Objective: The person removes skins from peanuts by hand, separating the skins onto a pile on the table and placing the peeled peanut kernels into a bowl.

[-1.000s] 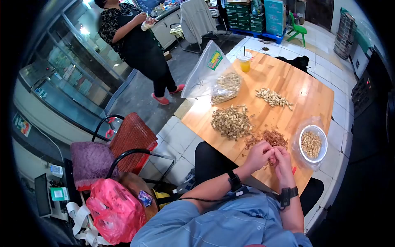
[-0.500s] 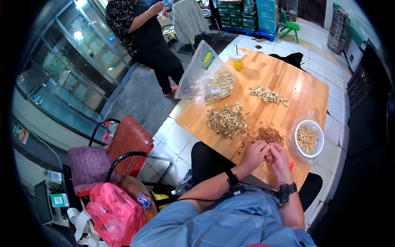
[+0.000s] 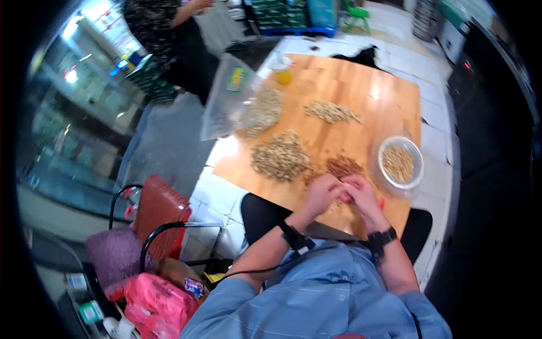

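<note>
My left hand [image 3: 324, 194] and my right hand [image 3: 361, 195] meet above the near part of the wooden table, fingers pinched together. Between the fingertips is a small reddish thing that looks like a peanut, mostly hidden by the fingers and blurred. Just beyond my hands lies a heap of reddish-brown peanut skins [image 3: 344, 165]. To its left is a larger pile of peanut shells [image 3: 279, 158]. A white bowl [image 3: 419, 169] on the right holds pale peeled peanuts [image 3: 397, 162]. Further back are whole unshelled peanuts [image 3: 327, 111].
A clear plastic bag [image 3: 220, 110] with unshelled peanuts stands at the table's left edge, near a cup of yellow drink [image 3: 283, 75]. Another person [image 3: 169, 45] stands beyond it. At lower left are a red chair [image 3: 164, 212] and a pink bag [image 3: 155, 305].
The whole view has shifted, so the table and hands sit further left and higher in the picture. Both hands remain pinched together at the same place by the skins.
</note>
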### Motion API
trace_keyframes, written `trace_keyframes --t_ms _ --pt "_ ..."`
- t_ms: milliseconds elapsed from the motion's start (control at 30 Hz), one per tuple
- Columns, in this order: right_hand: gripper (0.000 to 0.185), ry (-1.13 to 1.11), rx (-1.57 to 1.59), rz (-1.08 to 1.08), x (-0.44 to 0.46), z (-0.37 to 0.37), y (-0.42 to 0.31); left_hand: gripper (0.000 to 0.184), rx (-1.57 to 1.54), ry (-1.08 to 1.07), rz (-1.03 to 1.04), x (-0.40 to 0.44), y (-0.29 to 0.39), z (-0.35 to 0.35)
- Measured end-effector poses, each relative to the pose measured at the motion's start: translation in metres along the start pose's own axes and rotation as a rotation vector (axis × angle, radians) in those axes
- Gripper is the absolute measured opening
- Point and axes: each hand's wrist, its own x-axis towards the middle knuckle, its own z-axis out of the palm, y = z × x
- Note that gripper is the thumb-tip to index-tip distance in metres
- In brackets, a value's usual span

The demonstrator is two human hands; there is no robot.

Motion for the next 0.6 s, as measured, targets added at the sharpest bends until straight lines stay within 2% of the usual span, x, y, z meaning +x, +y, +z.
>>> trace_keyframes --t_ms 67,267,400,600 --pt "0.019 -0.002 0.022 -0.021 -0.001 0.003 -0.004 0.010 -0.115 -0.026 -0.181 0.000 -0.002 0.003" --pt "0.019 -0.020 0.177 0.055 0.002 -0.002 0.005 0.010 -0.150 0.042 -0.297 -0.002 -0.004 0.018" --pt "0.019 -0.060 0.303 0.066 0.003 -0.008 0.010 0.009 -0.417 0.015 -0.409 -0.001 -0.003 0.024" --pt "0.019 -0.075 0.351 0.073 0.006 -0.012 0.016 0.009 -0.643 0.051 -0.600 0.000 -0.003 0.027"
